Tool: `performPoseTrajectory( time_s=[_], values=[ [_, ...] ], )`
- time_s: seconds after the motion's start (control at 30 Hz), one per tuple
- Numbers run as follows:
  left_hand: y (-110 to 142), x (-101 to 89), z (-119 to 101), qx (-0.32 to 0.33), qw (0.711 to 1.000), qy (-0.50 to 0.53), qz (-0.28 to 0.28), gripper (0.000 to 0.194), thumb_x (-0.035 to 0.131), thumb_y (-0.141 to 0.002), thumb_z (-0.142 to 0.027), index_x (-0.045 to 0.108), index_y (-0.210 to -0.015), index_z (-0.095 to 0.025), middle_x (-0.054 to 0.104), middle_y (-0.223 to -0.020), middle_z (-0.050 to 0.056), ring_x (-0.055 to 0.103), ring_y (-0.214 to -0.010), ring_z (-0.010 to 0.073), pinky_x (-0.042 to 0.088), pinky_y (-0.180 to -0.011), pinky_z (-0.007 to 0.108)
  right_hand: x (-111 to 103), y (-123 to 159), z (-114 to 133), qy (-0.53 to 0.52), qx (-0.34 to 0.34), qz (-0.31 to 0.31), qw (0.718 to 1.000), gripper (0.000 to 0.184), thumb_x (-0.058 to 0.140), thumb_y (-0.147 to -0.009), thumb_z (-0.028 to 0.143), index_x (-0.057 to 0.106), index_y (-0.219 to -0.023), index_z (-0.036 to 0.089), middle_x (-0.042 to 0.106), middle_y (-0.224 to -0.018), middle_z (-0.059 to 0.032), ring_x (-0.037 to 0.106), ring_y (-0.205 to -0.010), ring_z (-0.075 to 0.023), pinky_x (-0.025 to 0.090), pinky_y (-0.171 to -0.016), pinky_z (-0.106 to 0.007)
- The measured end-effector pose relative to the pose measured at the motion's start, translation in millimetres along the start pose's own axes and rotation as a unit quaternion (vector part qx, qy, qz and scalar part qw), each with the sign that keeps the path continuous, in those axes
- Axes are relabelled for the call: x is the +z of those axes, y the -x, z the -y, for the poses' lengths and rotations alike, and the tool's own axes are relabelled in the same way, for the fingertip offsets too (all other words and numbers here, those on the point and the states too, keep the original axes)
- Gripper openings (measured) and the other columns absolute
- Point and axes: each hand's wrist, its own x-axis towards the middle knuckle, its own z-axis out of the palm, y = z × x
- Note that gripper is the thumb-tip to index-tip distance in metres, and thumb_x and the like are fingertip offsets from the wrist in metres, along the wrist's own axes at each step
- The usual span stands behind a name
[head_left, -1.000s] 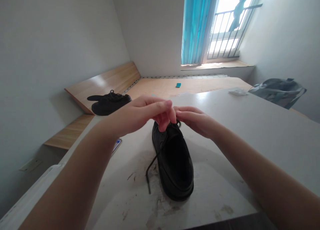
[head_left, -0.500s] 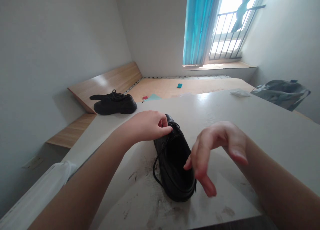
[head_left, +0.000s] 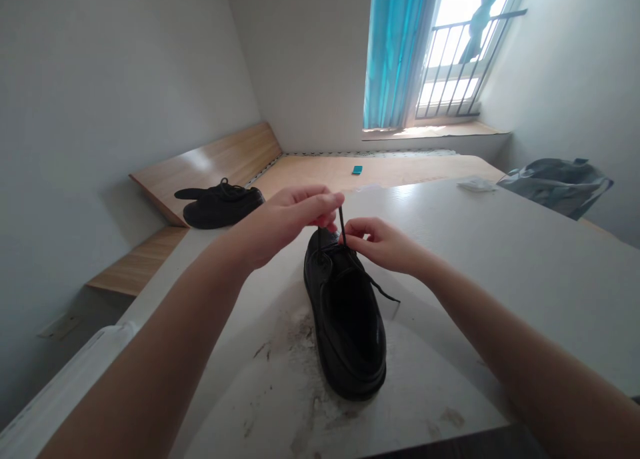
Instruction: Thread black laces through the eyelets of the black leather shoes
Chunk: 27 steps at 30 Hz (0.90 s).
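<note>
A black lace-up shoe (head_left: pixel 350 332) stands on the white table in front of me, its heel toward me and its toe pointing away. Above the toe end, my left hand (head_left: pixel 305 209) pinches a black shoelace (head_left: pixel 343 224) and holds it up taut. My right hand (head_left: pixel 377 242) has its thumb and fingertips closed low on the lacing, by the shoe's tongue. One loose lace end (head_left: pixel 385 294) hangs over the shoe's right side onto the table. The fingertips partly hide the eyelets.
A second black shoe (head_left: pixel 220 206) sits at the table's far left. On the white table (head_left: pixel 450 246) lie dark smudges and a clear plastic packet (head_left: pixel 477 184). Beyond are a wooden board (head_left: pixel 215 156), a small teal item (head_left: pixel 357 170) and a grey bag (head_left: pixel 555 182) at the right.
My left hand has risen from the shoe with a lace drawn up. My right hand has moved from beside the heel to the lacing and closed. A lace end now lies on the right.
</note>
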Motion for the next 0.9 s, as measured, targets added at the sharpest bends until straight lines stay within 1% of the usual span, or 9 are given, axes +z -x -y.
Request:
performPoseTrajectory(
  time_s=[0.1,0.23,0.3,0.37,0.43,0.57,0.63,0.77,0.9],
  values=[
    [2,5.0,-6,0.077,0.996,0.019,-0.03,0.035,0.05,-0.091,-0.042,0.056,-0.066,-0.017,0.053,-0.076,0.002,0.055,-0.087,0.0164,0.043,-0.093,0.032,0,0,-3,0.068,-0.024,-0.018,0.997,0.02,0.053,-0.085,0.032,0.056,-0.071,0.018,0.052,-0.067,0.0015,0.044,-0.064,-0.0125,0.034,-0.06,-0.028],
    [2,17.1,-7,0.027,0.998,0.063,0.013,0.033,0.043,-0.092,-0.043,0.052,-0.072,-0.019,0.058,-0.085,0.003,0.06,-0.095,0.0188,0.05,-0.088,0.034,1,-1,-9,0.029,-0.03,-0.002,0.999,0.016,0.051,-0.085,0.031,0.06,-0.082,0.018,0.058,-0.078,-0.0012,0.051,-0.072,-0.0146,0.039,-0.064,-0.028],
    [-1,20.0,-4,0.016,0.998,0.061,-0.014,0.029,0.044,-0.092,-0.044,0.052,-0.078,-0.019,0.056,-0.082,0.002,0.06,-0.088,0.0161,0.052,-0.081,0.03,1,-2,-9,0.026,-0.035,-0.021,0.999,0.012,0.053,-0.083,0.029,0.058,-0.083,0.019,0.056,-0.079,-0.0009,0.051,-0.073,-0.0145,0.04,-0.065,-0.028],
    [-3,18.9,-2,0.015,0.996,0.02,-0.08,0.028,0.045,-0.092,-0.044,0.052,-0.078,-0.02,0.048,-0.068,-0.002,0.053,-0.067,0.012,0.05,-0.068,0.025,0,-1,-7,0.036,-0.047,-0.036,0.998,0.007,0.054,-0.081,0.025,0.054,-0.077,0.019,0.053,-0.079,0.0001,0.049,-0.073,-0.0136,0.039,-0.065,-0.028],
    [-4,15.2,-1,0.016,0.988,-0.051,-0.142,0.03,0.045,-0.093,-0.045,0.053,-0.077,-0.021,0.035,-0.055,-0.005,0.038,-0.051,0.0103,0.04,-0.052,0.023,-1,-1,-4,0.047,-0.056,-0.031,0.997,0.011,0.054,-0.081,0.023,0.052,-0.071,0.019,0.051,-0.077,0.0006,0.048,-0.071,-0.0128,0.038,-0.065,-0.028],
    [2,6.8,-9,0.04,0.952,-0.235,-0.193,0.032,0.05,-0.09,-0.044,0.063,-0.073,-0.02,0.033,-0.05,-0.004,0.031,-0.048,0.0107,0.025,-0.047,0.026,-2,0,-1,0.042,-0.065,-0.019,0.997,0.012,0.052,-0.083,0.025,0.057,-0.074,0.018,0.053,-0.076,-0.0001,0.049,-0.07,-0.0126,0.038,-0.062,-0.027],
    [7,3.8,-17,0.046,0.954,-0.256,-0.152,0.033,0.051,-0.088,-0.042,0.066,-0.07,-0.019,0.038,-0.05,-0.003,0.034,-0.049,0.0106,0.025,-0.049,0.026,-1,0,0,0.032,-0.072,-0.012,0.997,0.013,0.051,-0.084,0.023,0.059,-0.075,0.018,0.053,-0.078,-0.0005,0.049,-0.071,-0.0126,0.038,-0.062,-0.027],
    [18,0.6,-33,0.018,0.98,-0.184,0.071,0.035,0.053,-0.087,-0.04,0.07,-0.064,-0.02,0.048,-0.05,-0.001,0.04,-0.049,0.0108,0.03,-0.049,0.026,2,0,0,0.052,-0.086,-0.005,0.995,0.017,0.049,-0.084,0.023,0.058,-0.071,0.017,0.051,-0.075,-0.0003,0.048,-0.071,-0.0128,0.036,-0.063,-0.028],
    [22,1.7,-39,-0.041,0.953,-0.132,0.271,0.031,0.051,-0.09,-0.041,0.076,-0.08,-0.024,0.069,-0.076,0.003,0.06,-0.071,0.0159,0.044,-0.065,0.026,1,1,2,0.048,-0.077,0.008,0.996,0.025,0.048,-0.087,0.028,0.053,-0.066,0.017,0.049,-0.077,-0.0006,0.046,-0.071,-0.0129,0.036,-0.067,-0.03]
  ],
)
